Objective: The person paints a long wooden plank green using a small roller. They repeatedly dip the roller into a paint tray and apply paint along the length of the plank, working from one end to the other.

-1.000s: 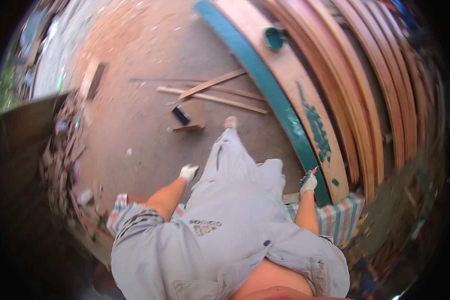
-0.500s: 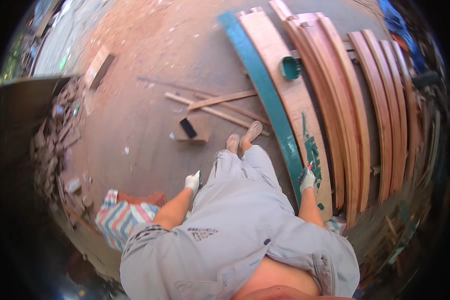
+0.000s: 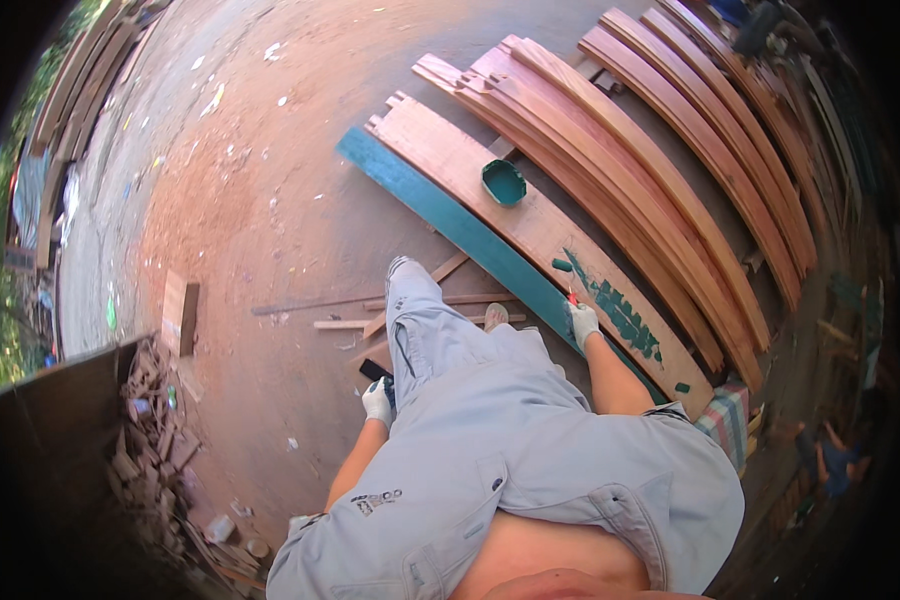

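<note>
My right hand, in a white glove with dark green stains, is closed round the red handle of a small paint roller. Its green roller head is at the left edge of a bare curved wooden plank. Beside that head, a patchy strip of green paint marks the plank. A curved board coated green lies along the plank's left side. On the plank's far half stands a round tub of green paint. My left hand, also gloved, hangs beside my leg; its darkened fingers are unclear.
More curved planks lie side by side to the right. Loose sticks and a black phone on a wooden block are near my legs. Wood scraps are heaped at left; a checked cloth bag sits by the plank's near end.
My view has turned, so the planks slant more to the left. My left leg has stepped forward. My right hand still grips the roller, whose green head now shows by the plank's edge.
</note>
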{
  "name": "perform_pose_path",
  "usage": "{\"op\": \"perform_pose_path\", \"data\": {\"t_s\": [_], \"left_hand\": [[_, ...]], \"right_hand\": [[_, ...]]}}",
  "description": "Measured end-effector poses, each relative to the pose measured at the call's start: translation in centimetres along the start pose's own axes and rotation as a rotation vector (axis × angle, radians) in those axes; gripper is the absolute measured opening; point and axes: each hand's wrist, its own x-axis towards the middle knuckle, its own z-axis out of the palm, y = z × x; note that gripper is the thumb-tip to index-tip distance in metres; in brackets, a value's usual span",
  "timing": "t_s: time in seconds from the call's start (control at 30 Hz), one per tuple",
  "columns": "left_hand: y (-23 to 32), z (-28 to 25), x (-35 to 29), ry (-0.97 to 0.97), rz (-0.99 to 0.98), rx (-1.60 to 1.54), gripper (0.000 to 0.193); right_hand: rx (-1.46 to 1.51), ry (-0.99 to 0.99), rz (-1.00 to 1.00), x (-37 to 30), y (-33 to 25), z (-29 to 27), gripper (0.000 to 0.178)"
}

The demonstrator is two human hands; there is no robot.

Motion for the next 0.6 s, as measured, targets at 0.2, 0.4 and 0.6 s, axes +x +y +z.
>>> {"op": "perform_pose_path", "data": {"t_s": [0.2, 0.4, 0.6], "left_hand": [[9.3, 0.5, 13.5, 0.058, -0.124, 0.148, 0.023], [24.3, 6.3, 32.5, -0.070, 0.304, 0.679, 0.019], [29.5, 16.8, 41.8, -0.352, 0.314, 0.908, 0.022]], "right_hand": [[0.143, 0.109, 0.034, 2.6, -5.3, 7.2, 0.023], [0.300, 0.314, 0.151, 9.2, -6.8, 15.8, 0.017], [0.644, 0.508, 0.165, 19.6, -12.0, 22.9, 0.009]]}}
